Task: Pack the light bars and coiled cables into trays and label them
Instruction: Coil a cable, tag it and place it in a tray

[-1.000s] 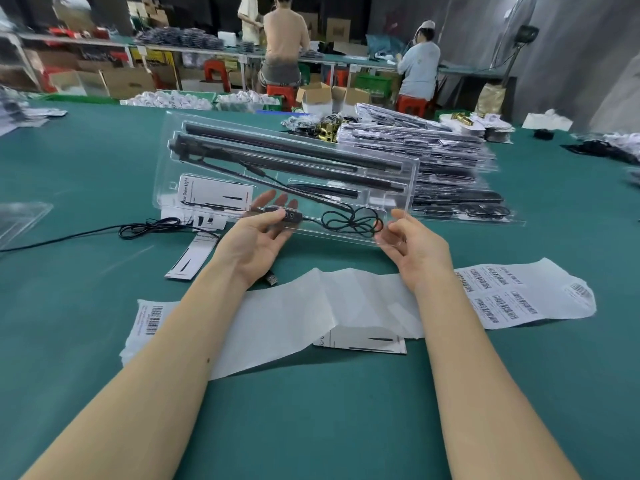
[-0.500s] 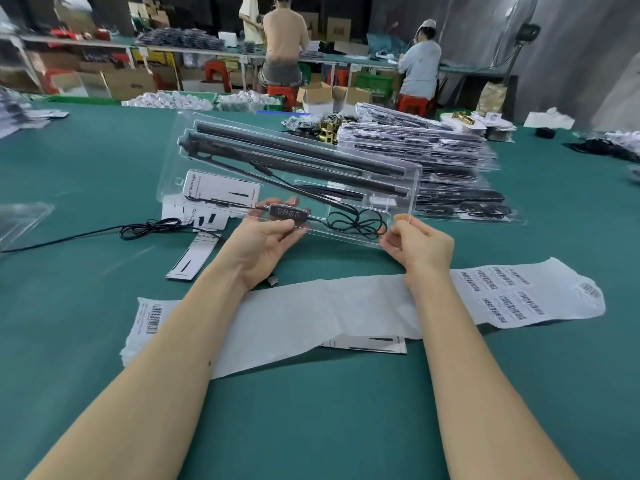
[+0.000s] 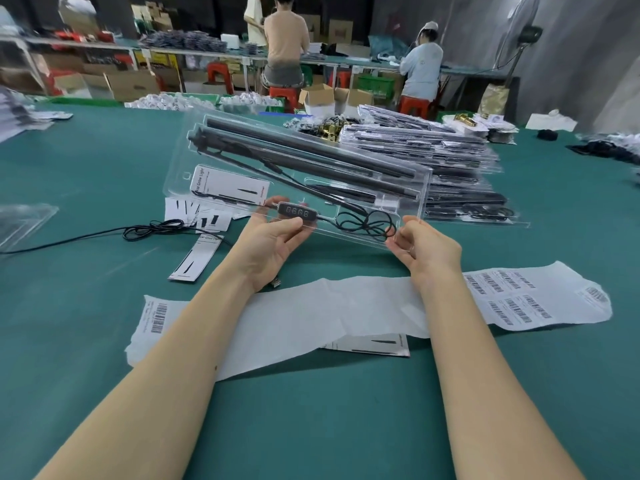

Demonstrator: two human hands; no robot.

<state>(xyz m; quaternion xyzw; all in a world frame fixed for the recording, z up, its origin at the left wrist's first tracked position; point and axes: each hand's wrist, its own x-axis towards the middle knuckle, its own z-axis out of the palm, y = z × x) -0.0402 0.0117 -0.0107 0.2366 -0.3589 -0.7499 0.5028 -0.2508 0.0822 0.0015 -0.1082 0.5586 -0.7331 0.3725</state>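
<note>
tray (image 3: 180,174) tipped up further off the desk (image 3: 104,168) | controller (image 3: 297,213) now pinched by left hand (image 3: 268,242), right hand (image 3: 420,245) clamped on near corner | coiled cable (image 3: 367,221) between hands, looks seated; label next probably

That tray (image 3: 398,202) is thin clear plastic, really glossy, glare along the edges. The light bars (image 3: 311,157) inside look like matt black plastic or metal, can't tell which. Controller (image 3: 297,213) is smooth black plastic, cable (image 3: 367,223) looks rubbery and dull. Table (image 3: 86,323) has a matt green cloth-like cover. The label sheet (image 3: 329,317) at frame centre is slightly shiny, creased white paper.
</note>
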